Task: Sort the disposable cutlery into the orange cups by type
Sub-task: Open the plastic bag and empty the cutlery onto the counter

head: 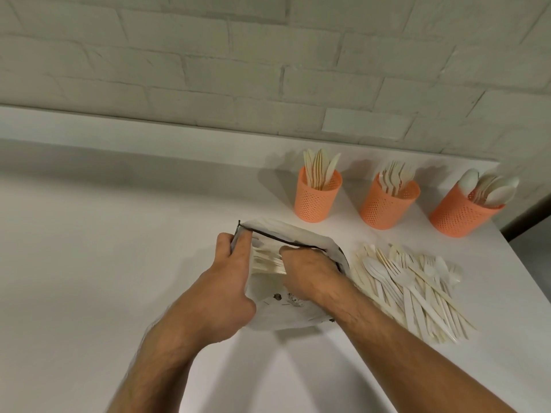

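Seemingly the step in hand is drawing more cutlery out of the white bag (286, 231) at mid-frame on the bench (89, 234); the left hand (220, 281) grips the bag's left edge, fingers curled over its dark rim; the right hand (310, 272) reaches inside, fingers closed around a bundle of pale utensils (267, 257); next the bundle must come out and be separated by type; right of the bag lies the unsorted pile (411, 290); upper right stand three orange cups (317, 198), partly filled.
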`<state>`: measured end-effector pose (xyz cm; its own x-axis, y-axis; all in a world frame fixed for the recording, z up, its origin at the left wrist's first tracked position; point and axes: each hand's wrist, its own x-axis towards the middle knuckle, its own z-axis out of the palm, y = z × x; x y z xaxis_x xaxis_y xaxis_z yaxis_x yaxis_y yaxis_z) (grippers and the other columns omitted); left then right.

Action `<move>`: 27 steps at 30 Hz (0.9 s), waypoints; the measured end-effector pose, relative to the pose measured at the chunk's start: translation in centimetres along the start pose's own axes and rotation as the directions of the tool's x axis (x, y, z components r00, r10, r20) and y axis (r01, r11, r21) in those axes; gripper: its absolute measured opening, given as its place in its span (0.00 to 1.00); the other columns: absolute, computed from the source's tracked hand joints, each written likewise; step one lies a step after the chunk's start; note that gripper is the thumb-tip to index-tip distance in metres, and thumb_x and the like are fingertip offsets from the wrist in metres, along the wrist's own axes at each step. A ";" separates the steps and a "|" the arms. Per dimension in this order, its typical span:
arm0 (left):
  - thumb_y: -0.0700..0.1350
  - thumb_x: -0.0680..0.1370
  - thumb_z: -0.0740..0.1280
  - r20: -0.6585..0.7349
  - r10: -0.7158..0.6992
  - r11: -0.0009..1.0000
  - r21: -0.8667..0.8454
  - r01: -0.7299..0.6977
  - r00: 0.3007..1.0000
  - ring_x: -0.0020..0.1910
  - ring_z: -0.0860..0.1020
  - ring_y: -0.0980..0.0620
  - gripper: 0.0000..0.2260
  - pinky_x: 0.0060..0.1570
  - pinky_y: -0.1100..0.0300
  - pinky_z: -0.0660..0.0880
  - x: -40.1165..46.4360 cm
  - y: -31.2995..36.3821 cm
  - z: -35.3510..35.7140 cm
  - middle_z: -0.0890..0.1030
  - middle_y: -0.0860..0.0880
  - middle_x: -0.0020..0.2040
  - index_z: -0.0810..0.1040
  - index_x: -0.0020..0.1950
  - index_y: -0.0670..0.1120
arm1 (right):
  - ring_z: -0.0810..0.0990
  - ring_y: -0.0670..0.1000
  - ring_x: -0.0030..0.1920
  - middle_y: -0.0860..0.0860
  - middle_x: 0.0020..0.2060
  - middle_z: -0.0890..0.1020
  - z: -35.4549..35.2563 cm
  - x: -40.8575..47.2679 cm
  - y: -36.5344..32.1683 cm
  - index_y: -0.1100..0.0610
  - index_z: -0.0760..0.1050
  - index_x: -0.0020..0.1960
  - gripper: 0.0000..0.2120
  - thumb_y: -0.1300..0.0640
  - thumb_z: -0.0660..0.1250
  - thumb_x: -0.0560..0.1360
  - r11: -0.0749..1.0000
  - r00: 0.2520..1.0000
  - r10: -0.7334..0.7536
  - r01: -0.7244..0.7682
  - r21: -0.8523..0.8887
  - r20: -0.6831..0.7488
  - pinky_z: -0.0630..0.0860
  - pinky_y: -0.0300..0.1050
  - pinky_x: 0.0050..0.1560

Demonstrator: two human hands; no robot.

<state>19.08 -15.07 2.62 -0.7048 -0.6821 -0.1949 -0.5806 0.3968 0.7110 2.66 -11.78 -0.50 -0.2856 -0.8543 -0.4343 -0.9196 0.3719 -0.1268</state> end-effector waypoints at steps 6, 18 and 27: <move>0.31 0.68 0.63 0.015 0.007 1.000 -0.004 -0.007 1.000 0.43 0.77 0.42 0.41 0.38 0.44 0.78 0.2 -0.2 0.0 0.61 0.55 0.52 0.53 0.71 0.62 | 0.79 0.58 0.59 0.55 0.59 0.80 -0.1 -0.4 -2.0 0.59 0.69 0.67 0.21 0.65 0.68 0.75 0.983 0.997 -0.017 0.001 -0.184 -0.081 0.68 0.50 0.47; 0.33 0.69 0.64 0.013 -0.022 0.999 0.029 0.022 1.000 0.43 0.78 0.45 0.42 0.41 0.46 0.79 0.2 -0.8 -0.5 0.60 0.55 0.53 0.49 0.74 0.62 | 0.79 0.56 0.59 0.51 0.58 0.80 -0.8 0.2 -4.4 0.54 0.68 0.69 0.24 0.61 0.69 0.75 0.945 0.974 -0.072 -0.002 -0.327 -0.214 0.65 0.51 0.47; 0.31 0.69 0.64 0.024 -0.031 0.999 0.020 0.030 0.999 0.41 0.77 0.46 0.44 0.35 0.51 0.78 0.4 -1.3 -0.7 0.60 0.55 0.53 0.48 0.75 0.61 | 0.81 0.57 0.58 0.54 0.58 0.81 -1.4 1.0 -4.4 0.55 0.71 0.67 0.17 0.62 0.64 0.79 0.952 0.967 -0.163 0.101 -0.289 -0.198 0.68 0.48 0.42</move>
<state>19.85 -16.23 2.13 -0.6964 -0.6788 -0.2330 -0.6096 0.3883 0.6910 6.06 -14.79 0.88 -0.1798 -0.9582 -0.2226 -0.9823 0.1627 0.0931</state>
